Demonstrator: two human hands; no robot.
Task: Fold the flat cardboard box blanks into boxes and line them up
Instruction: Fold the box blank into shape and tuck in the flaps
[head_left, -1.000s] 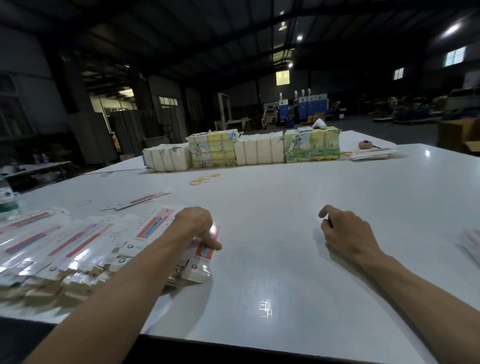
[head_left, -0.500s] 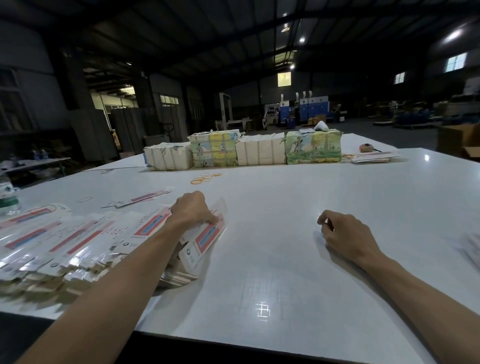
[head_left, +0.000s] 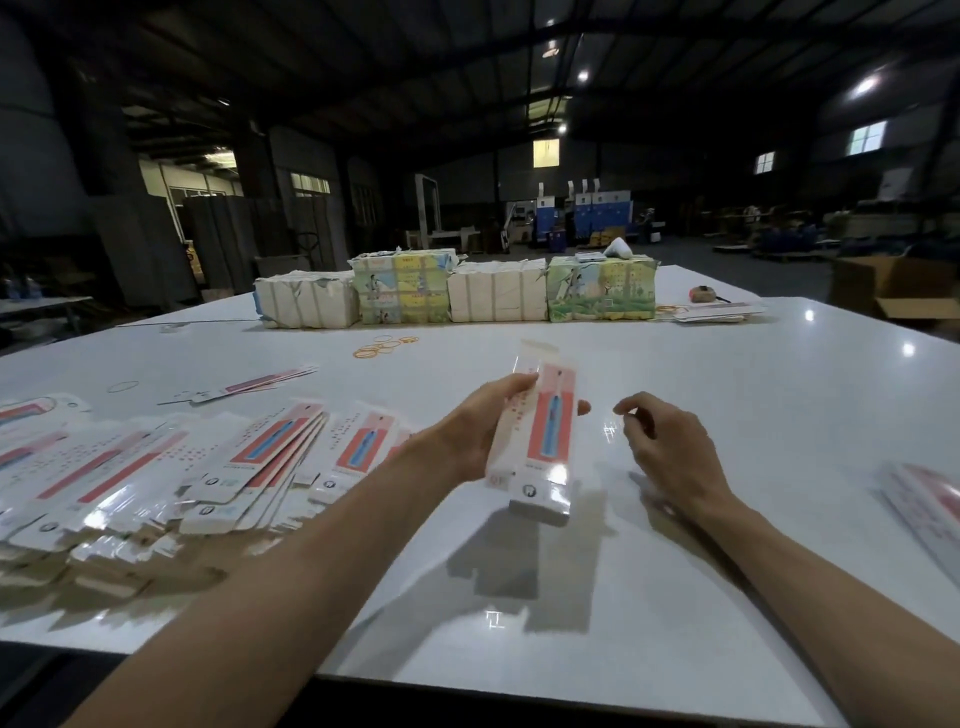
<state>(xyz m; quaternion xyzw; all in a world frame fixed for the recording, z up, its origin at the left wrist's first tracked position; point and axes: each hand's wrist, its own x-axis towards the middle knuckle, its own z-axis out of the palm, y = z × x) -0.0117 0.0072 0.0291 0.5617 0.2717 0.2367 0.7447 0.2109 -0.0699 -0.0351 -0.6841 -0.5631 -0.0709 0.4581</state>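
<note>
Left grip (head_left: 483, 431) is wrapped round one box blank (head_left: 543, 441), thumb on the left edge and a fingertip (head_left: 584, 408) showing past the right edge. The blank is held in the air over the surface (head_left: 727, 364), long axis running 12 to 6, shadow below it.

Half a second ago this grip was down on the pile of blanks (head_left: 208, 467) at 9 o'clock, peeling the top one. Now that one is clear of the pile and brought to centre.

Right grip (head_left: 670, 452) has risen off the surface and closed in at 3 o'clock of the blank. Its fingers are loosely curled, holding nothing and not touching the blank.

My read is that picking is done and opening the sleeve comes next, with both grips. Two faces show on the blank, so it may be starting to open, but I can't be sure.

Further out are rubber bands (head_left: 384, 345) at 11 o'clock and wrapped bundles (head_left: 457, 293) at 12. I see no folded boxes lined up.
</note>
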